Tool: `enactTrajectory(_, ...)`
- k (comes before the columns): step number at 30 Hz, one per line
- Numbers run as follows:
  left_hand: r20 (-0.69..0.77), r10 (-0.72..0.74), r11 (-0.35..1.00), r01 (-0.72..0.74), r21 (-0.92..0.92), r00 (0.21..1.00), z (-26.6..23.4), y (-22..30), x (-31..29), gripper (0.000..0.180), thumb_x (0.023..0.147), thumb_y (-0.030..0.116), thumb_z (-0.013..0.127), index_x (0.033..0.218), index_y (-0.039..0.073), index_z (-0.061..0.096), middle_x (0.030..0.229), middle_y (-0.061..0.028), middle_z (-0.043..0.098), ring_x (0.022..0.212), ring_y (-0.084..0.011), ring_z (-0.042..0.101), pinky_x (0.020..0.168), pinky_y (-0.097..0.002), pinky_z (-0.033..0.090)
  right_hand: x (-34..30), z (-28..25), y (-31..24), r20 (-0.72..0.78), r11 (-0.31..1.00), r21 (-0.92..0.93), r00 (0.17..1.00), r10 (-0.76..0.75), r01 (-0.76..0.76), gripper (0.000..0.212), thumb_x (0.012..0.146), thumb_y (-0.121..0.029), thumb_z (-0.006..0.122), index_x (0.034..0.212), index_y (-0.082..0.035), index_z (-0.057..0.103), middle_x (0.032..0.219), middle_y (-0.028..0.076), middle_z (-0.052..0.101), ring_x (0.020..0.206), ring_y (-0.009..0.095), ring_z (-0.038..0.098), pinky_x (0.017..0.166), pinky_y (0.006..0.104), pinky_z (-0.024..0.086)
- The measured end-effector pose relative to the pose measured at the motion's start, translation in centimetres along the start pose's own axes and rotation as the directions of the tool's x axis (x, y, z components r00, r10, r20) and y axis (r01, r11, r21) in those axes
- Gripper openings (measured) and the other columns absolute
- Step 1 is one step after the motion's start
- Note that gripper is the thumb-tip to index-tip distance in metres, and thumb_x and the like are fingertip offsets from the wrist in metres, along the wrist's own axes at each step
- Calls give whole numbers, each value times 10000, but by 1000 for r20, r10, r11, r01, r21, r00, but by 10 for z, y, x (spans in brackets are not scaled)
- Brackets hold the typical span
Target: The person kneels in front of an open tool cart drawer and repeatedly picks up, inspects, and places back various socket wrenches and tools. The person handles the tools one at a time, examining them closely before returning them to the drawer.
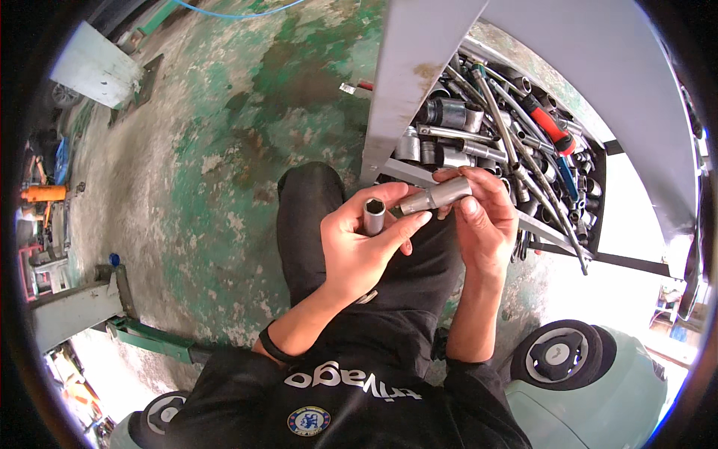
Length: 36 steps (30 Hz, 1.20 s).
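A worn concrete floor [217, 150] with flaking green paint is filling the frame, seen from above. At centre, the left hand [359, 251] is closing its fingers round a short hex socket [373, 216], open end up. Just at 3 o'clock of it, the right hand [482, 221] is gripping a longer socket [437, 196], lying nearly level — its tip is touching the left thumb. Directly behind the hands, at 1 o'clock, a grey tool drawer [404, 82] is standing open, crammed with sockets, wrenches and a red-handled tool [550, 123]. A pale green scooter [598, 389] is sitting at 5 o'clock, a green jack [149, 340] at 8 o'clock.
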<state>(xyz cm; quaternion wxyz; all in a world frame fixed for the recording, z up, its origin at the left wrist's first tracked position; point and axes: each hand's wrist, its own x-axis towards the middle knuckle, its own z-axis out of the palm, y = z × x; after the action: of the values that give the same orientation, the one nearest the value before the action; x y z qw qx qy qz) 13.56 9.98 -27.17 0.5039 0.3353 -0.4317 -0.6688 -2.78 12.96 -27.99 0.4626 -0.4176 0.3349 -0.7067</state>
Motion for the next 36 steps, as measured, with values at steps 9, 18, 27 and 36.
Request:
enactTrajectory(9, -64, 157, 988, -156, 20, 986, 1, -5, 0, 287, 803, -60, 761, 1064, -66, 643, 980, -130, 719, 655, -65, 618, 532, -211, 504, -1, 3, 3, -4, 999, 31, 1000, -21, 21, 311, 938, -9, 602, 1239, 49, 549, 1185, 289, 631, 950, 230, 654, 824, 327, 526)
enactTrajectory(18, -32, 122, 990, -120, 70, 992, 1, -7, -4, 316, 814, -28, 767, 1102, -70, 643, 854, -92, 727, 605, -57, 607, 516, -207, 482, -4, 6, -3, -189, 998, -7, 980, 55, -57, 259, 878, -8, 689, 1110, 67, 601, 957, 148, 689, 789, 194, 657, 734, 313, 541)
enactTrajectory(27, -21, 86, 995, -85, 46, 996, 3, -6, -7, 306, 814, -17, 771, 1082, -86, 641, 838, -100, 724, 606, -63, 611, 513, -213, 480, -5, 9, -9, -206, 997, 17, 976, 71, -69, 235, 864, -51, 724, 1037, 21, 582, 885, 88, 659, 703, 157, 633, 628, 274, 523)
enactTrajectory(36, -35, 102, 994, -103, -23, 994, 5, -4, -7, 287, 801, -23, 782, 1052, -58, 649, 789, -76, 705, 595, -60, 605, 505, -215, 477, -6, 5, -6, -133, 995, -15, 987, 92, -95, 268, 902, -60, 678, 1133, 47, 595, 964, 125, 675, 787, 175, 649, 682, 293, 532)
